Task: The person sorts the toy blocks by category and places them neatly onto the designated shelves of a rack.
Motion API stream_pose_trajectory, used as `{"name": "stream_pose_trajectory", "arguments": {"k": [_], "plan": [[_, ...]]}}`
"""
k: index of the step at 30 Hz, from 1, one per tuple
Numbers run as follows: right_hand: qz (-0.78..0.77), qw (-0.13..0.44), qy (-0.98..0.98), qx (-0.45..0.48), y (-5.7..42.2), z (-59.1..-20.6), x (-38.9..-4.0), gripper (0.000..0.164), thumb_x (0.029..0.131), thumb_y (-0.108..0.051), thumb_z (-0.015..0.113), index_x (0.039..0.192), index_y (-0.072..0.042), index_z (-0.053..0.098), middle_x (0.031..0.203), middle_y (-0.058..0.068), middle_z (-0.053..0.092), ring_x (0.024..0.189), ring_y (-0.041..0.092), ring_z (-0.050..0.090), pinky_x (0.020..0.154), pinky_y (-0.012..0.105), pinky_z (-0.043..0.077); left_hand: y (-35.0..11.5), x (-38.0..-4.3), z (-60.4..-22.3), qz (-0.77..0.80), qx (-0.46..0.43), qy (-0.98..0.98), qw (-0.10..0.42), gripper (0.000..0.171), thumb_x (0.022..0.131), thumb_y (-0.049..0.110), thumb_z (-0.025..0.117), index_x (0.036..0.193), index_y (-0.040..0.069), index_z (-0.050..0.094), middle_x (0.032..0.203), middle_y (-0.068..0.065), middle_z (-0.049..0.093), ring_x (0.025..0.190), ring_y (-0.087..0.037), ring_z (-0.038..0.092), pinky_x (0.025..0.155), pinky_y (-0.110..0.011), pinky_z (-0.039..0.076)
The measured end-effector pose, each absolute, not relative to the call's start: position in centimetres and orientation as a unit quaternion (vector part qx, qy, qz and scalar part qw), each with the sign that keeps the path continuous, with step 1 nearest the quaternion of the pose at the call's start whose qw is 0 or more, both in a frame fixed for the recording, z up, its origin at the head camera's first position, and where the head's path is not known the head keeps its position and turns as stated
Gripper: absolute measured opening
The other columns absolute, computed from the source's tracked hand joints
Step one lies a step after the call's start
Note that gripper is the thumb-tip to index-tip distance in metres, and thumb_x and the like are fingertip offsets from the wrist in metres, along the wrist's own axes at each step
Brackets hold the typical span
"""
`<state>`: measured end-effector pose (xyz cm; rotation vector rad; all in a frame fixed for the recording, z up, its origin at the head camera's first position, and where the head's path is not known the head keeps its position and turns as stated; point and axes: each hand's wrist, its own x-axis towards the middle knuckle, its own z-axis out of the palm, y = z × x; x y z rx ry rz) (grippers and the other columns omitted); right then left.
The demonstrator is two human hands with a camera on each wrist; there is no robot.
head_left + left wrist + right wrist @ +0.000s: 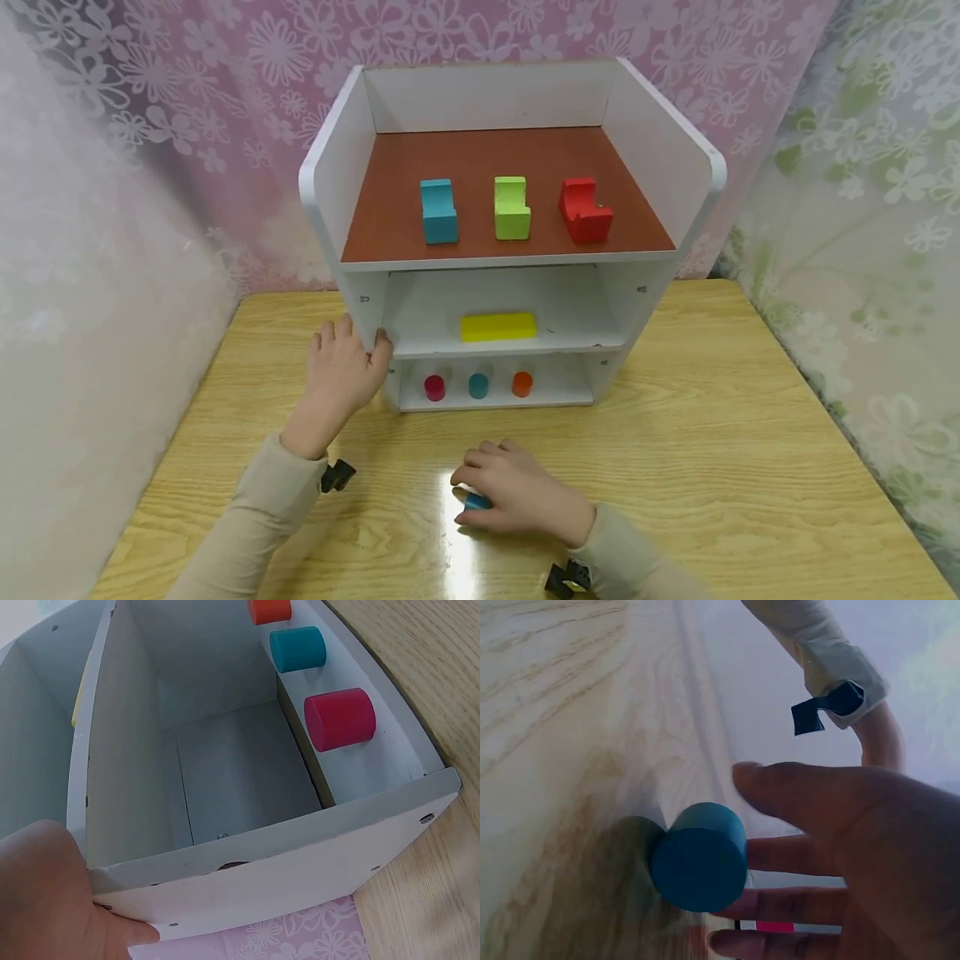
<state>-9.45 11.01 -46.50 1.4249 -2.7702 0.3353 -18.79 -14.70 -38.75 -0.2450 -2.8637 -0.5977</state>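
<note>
A white shelf unit stands on the wooden table. My left hand grips the front edge of its left side panel, the thumb at the edge and the fingers along the outer face. In the left wrist view that hand shows at the lower left, against the panel. Down on the table in front, my right hand reaches around a blue cylinder. Its thumb stands apart from the cylinder, while the extended fingers lie along the far side.
On the brown top stand blue, green and red notched blocks. A yellow bar lies on the middle shelf. Crimson, teal and orange cylinders sit on the bottom one. Flowered curtains surround the table.
</note>
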Motion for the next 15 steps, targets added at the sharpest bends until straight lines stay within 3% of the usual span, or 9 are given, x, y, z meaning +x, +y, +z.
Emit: {"name": "stream_pose_trajectory", "arguments": {"k": [7, 15], "plan": [[0.074, -0.003, -0.887, 0.457, 10.58, -46.7, -9.17, 0.026, 0.084, -0.05, 0.072, 0.094, -0.027, 0.065, 0.08, -0.013, 0.049, 0.076, 0.006, 0.045, 0.069, 0.023, 0.034, -14.62, -18.77, -38.71, -0.203, -0.083, -0.97, 0.105, 0.053, 0.102, 0.038, 0.029, 0.129, -0.003, 0.048, 0.112, -0.024, 0.051, 0.1, -0.044, 0.043, 0.091, -0.057, 0.034], [0.106, -0.015, -0.884, 0.456, 10.56, -46.74, -9.14, 0.024, 0.081, -0.046, 0.077, 0.087, -0.027, 0.064, 0.077, -0.017, 0.046, 0.072, 0.003, 0.041, 0.067, 0.021, 0.03, -14.63, -18.81, -38.79, -0.205, -0.081, -0.97, 0.101, 0.056, 0.102, 0.038, 0.029, 0.139, -0.003, 0.043, 0.118, -0.025, 0.051, 0.104, -0.045, 0.043, 0.093, -0.058, 0.033]]}}
